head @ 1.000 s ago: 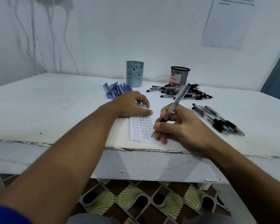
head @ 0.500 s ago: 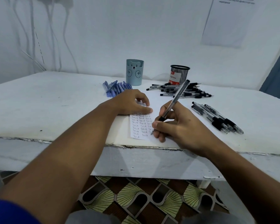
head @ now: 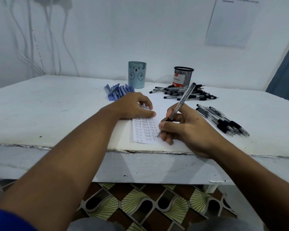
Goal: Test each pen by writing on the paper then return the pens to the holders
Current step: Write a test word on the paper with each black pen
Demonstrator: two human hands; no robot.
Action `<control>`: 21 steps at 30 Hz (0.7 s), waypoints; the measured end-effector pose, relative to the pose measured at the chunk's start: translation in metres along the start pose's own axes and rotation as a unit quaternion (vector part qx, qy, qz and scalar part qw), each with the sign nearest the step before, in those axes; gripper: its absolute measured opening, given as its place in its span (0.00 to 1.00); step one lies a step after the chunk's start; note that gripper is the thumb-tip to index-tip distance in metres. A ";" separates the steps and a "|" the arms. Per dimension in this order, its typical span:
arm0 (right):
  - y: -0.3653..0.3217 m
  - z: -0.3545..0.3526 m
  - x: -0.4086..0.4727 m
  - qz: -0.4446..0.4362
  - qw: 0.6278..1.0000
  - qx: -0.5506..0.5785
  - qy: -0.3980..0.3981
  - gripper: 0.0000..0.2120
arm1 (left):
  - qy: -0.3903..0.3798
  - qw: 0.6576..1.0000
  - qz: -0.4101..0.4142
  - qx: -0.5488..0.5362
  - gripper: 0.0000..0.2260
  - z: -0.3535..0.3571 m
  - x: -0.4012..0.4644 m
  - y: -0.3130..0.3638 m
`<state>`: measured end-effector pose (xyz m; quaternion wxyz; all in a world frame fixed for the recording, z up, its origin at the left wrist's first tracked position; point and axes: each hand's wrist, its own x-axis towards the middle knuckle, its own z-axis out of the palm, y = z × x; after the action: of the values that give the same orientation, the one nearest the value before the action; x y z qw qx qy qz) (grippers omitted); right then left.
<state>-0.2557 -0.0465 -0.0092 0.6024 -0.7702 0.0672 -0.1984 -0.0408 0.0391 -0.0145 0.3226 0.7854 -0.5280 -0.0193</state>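
Observation:
A white paper (head: 144,130) with rows of the word "Test" lies near the table's front edge. My left hand (head: 132,106) rests on its upper part, fingers loosely bent, holding it flat. My right hand (head: 182,127) grips a clear black pen (head: 183,100), its tip on the paper's lower right. A light blue bear holder (head: 137,75) and a black mesh holder (head: 183,76) stand at the back. Blue pens (head: 118,91) lie by the bear holder. Black pens (head: 183,93) are piled in front of the mesh holder. More black pens (head: 223,120) lie to the right.
The white table (head: 48,114) has a chipped front edge. Cables (head: 40,39) hang on the wall at the back left. A sheet of paper (head: 232,22) is stuck on the wall at upper right. A patterned floor (head: 140,205) shows under the table.
My right hand has kept writing with the pen, and its tip has crept along the lower rows of the paper. My left hand has stayed on the paper.

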 end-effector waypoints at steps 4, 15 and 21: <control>0.003 0.000 0.001 -0.007 0.999 -0.037 -0.023 0.11 | 0.001 1.000 0.004 0.003 0.12 0.000 0.001 -0.002; 0.003 0.000 0.000 -0.011 0.999 -0.035 -0.003 0.11 | -0.001 1.000 0.007 0.004 0.12 0.000 0.002 -0.003; 0.002 0.000 0.000 -0.006 0.999 -0.036 -0.011 0.11 | 0.000 1.000 0.005 0.007 0.11 0.000 0.003 -0.003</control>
<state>-0.2551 -0.0468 -0.0112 0.5741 -0.7938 0.0627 -0.1907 -0.0370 0.0377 -0.0154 0.3170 0.7848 -0.5323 -0.0142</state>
